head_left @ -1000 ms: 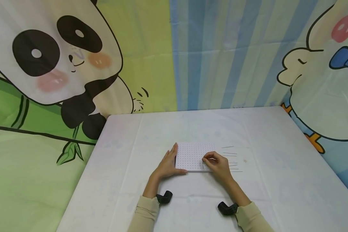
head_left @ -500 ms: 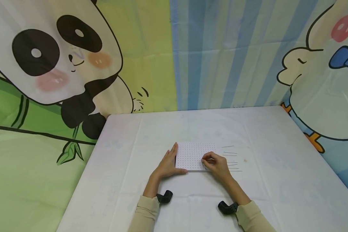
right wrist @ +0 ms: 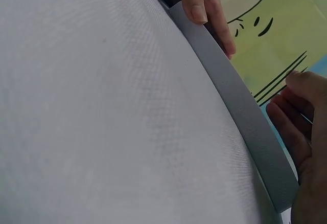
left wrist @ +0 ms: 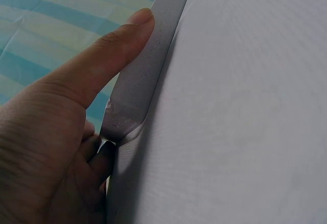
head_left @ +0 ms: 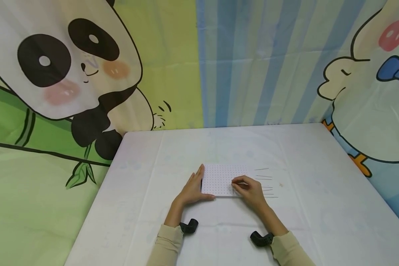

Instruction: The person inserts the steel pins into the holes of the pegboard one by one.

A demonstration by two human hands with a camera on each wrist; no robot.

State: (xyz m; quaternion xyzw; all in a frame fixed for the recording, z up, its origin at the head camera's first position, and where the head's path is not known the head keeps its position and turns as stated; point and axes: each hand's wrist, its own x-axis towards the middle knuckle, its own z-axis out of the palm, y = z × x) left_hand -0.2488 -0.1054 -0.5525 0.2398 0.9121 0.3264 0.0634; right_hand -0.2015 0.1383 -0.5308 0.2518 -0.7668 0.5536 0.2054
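A white board with a grid of small holes lies on the table. My left hand holds its near left corner, fingers straight along the left side and thumb against the front edge. Over the board's near right part, my right hand pinches a thin dark rod between thumb and fingertips. Several thin dark rods rise slanting above the board's edge in the right wrist view, beside the pinching fingers. Whether the pinched rod's lower end sits in a hole is too small to tell.
Several loose thin rods lie on the white tablecloth right of the board, some partly behind the right hand. A printed cloth with cartoon animals hangs behind the table. Black wrist cameras sit on both wrists.
Both hands stay almost in place. The right hand dips very slightly at the board with the rod still pinched. The head view shifts a little.
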